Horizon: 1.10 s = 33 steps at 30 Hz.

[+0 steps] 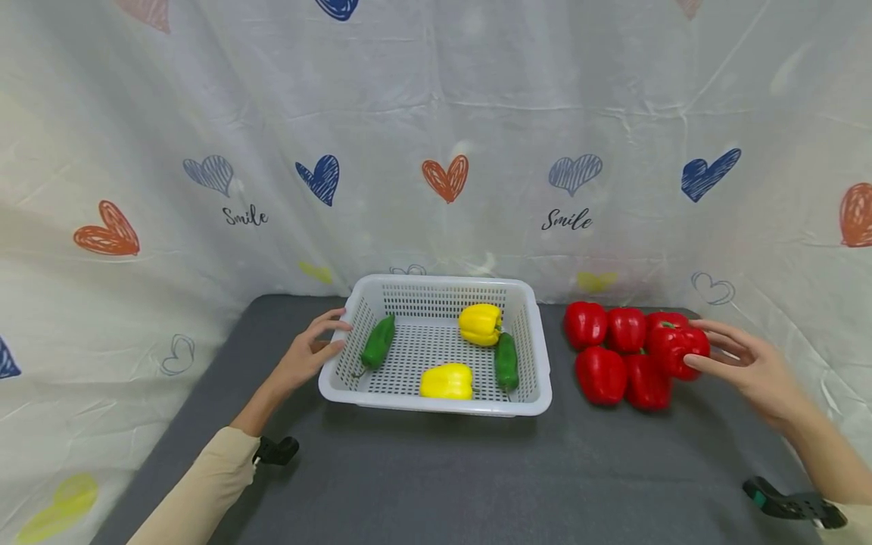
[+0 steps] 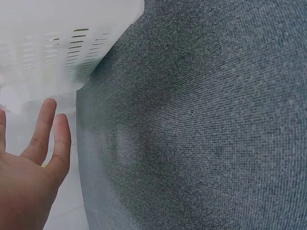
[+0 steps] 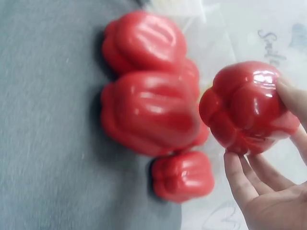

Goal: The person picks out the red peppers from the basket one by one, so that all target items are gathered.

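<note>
right hand (image 1: 749, 367) | your fingers (image 3: 240, 179) are gripping the red pepper (image 1: 676, 348), right of the white basket (image 1: 538, 356) | left hand (image 1: 306, 356) is resting open at basket's left wall, farther off

Grey fabric-covered table (image 1: 436, 477), backed by a heart-print cloth. White slotted basket (image 1: 538, 356) sits at the table's centre, toward 12 o'clock. Cluster of red peppers (image 1: 616, 356) lies directly on the cloth at 3 o'clock of the basket, close beside it, peppers touching one another. Small black clip (image 1: 275, 450) at 8 o'clock; green-and-black clip (image 1: 793, 503) at 4 o'clock, near the front edge.
</note>
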Tool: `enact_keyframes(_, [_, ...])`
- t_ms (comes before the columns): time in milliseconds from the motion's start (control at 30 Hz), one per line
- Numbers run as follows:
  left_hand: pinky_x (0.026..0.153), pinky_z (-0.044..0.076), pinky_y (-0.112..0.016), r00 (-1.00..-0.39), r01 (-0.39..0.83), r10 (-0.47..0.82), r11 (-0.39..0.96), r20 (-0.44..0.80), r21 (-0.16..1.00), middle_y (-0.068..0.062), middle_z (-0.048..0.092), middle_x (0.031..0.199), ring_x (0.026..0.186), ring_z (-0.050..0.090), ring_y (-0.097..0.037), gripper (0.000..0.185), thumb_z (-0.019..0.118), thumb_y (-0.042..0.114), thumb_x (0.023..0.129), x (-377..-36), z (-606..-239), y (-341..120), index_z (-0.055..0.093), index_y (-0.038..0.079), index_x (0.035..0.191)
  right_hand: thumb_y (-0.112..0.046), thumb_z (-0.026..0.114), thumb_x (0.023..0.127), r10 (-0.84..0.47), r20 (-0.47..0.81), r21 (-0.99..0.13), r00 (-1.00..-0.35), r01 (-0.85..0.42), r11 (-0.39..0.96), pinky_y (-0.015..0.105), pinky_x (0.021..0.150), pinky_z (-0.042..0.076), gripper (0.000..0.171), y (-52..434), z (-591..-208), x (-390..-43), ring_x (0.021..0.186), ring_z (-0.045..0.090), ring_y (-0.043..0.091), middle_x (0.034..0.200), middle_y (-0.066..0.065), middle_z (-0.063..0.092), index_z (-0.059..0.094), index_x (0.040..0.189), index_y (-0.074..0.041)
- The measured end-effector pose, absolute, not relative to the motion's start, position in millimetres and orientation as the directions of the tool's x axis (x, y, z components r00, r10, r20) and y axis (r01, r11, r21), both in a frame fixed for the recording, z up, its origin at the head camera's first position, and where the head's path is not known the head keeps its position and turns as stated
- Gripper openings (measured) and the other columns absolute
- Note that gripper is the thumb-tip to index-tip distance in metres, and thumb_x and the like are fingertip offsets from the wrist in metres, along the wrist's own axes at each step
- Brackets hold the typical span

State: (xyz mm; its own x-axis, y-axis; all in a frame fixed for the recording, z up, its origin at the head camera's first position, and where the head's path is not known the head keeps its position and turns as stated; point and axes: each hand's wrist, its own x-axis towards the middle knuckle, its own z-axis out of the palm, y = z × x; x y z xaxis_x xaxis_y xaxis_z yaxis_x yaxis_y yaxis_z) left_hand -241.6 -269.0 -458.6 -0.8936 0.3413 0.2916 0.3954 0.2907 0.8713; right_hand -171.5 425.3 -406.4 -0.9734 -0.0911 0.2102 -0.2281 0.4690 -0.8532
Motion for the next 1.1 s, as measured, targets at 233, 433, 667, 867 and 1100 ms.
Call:
enact_keyframes(233, [0.082, 0.053, -0.028, -0.900, 0.383, 0.335, 0.302, 0.279, 0.873, -0.018, 0.026, 0.161, 0.106, 0.063, -0.049, 0.031, 0.059, 0.002, 0.103, -242.1, -458.9, -268.8, 0.058, -0.004, 0.133, -0.010, 0.070, 0.098, -0.016, 0.172, -0.825, -0.985, -0.153, 0.544, 0.014, 0.072, 0.050, 0.055, 450.0, -413.6, -167.9, 0.101, 0.051, -0.008, 0.122, -0.024, 0.052, 0.052, 0.149, -0.017])
enact_keyframes(433, [0.081, 0.053, -0.028, -0.902, 0.379, 0.334, 0.304, 0.275, 0.874, -0.018, 0.025, 0.161, 0.105, 0.064, -0.048, 0.031, 0.058, 0.002, 0.103, -242.8, -459.9, -269.2, 0.058, -0.004, 0.134, -0.011, 0.070, 0.098, 0.001, 0.155, -0.808, -0.988, -0.126, 0.575, 0.018, 0.070, 0.052, 0.054, 470.8, -426.0, -166.5, 0.105, 0.046, -0.003, 0.123, -0.024, 0.047, 0.051, 0.149, -0.015])
enact_keyframes(667, [0.081, 0.053, -0.029, -0.900, 0.381, 0.334, 0.291, 0.280, 0.878, -0.019, 0.025, 0.161, 0.105, 0.064, -0.049, 0.031, 0.058, 0.001, 0.103, -242.1, -457.8, -268.1, 0.057, -0.005, 0.133, -0.013, 0.072, 0.097, -0.041, 0.114, -0.794, -0.993, -0.116, 0.597, 0.024, 0.069, 0.055, 0.051, 490.1, -444.2, -166.9, 0.099, 0.048, -0.009, 0.116, -0.027, 0.048, 0.053, 0.144, -0.012])
enact_keyframes(867, [0.079, 0.054, -0.029, -0.893, 0.394, 0.342, 0.285, 0.291, 0.874, -0.020, 0.025, 0.160, 0.106, 0.063, -0.052, 0.031, 0.058, -0.001, 0.102, -241.5, -456.4, -268.2, 0.057, -0.006, 0.133, -0.019, 0.072, 0.097, -0.040, 0.047, -0.790, -0.998, -0.061, 0.610, 0.027, 0.070, 0.055, 0.054, 495.8, -456.1, -169.1, 0.107, 0.050, 0.009, 0.119, -0.022, 0.045, 0.051, 0.146, -0.009])
enact_keyframes(1100, [0.079, 0.054, -0.028, -0.889, 0.404, 0.346, 0.288, 0.299, 0.868, -0.021, 0.025, 0.160, 0.104, 0.063, -0.051, 0.031, 0.058, -0.002, 0.102, -240.9, -456.6, -268.6, 0.057, -0.007, 0.132, -0.020, 0.070, 0.098, -0.064, -0.022, -0.805, -0.998, -0.020, 0.592, 0.032, 0.072, 0.057, 0.054, 493.6, -462.7, -173.3, 0.110, 0.056, 0.024, 0.129, 0.002, 0.048, 0.049, 0.145, -0.004])
